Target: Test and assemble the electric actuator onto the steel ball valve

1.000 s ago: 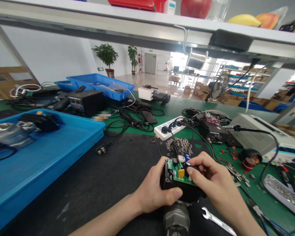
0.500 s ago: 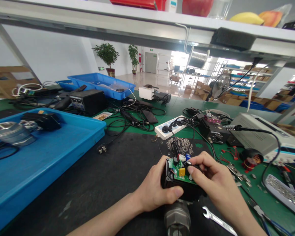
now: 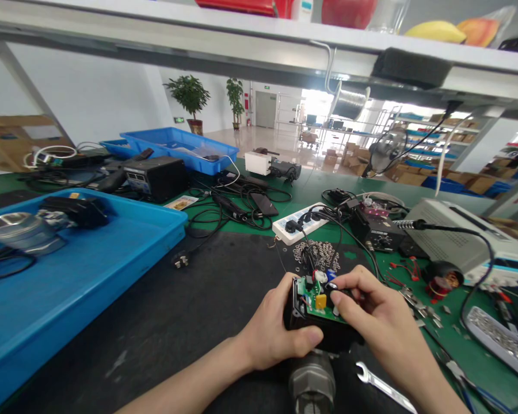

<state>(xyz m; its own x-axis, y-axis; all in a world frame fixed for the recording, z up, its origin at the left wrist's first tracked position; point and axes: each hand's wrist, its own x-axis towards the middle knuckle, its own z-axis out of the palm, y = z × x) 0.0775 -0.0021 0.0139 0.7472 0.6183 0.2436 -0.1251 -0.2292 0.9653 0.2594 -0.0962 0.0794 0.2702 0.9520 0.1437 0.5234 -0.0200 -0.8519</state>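
Observation:
My left hand [image 3: 273,329] wraps round the left side of a black housing [image 3: 323,333], thumb along its front. A green circuit board [image 3: 316,296] with a yellow part and a blue capacitor sits in the housing's open top. My right hand [image 3: 373,315] rests over the right side, fingers curled and its fingertips pinched on the board's parts. The housing sits on a grey metal valve body [image 3: 311,382] close to me. What the right fingertips pinch is too small to make out.
A large blue tray [image 3: 69,287] with a metal part lies left. A spanner [image 3: 382,386] lies just right of the valve. A power strip [image 3: 302,222], loose washers [image 3: 319,253], cables, a soldering station [image 3: 377,230] and a white instrument [image 3: 461,241] stand behind and right.
The hands and housing stay almost still; the right fingertips shift slightly on the board. The view drifts a little to the right.

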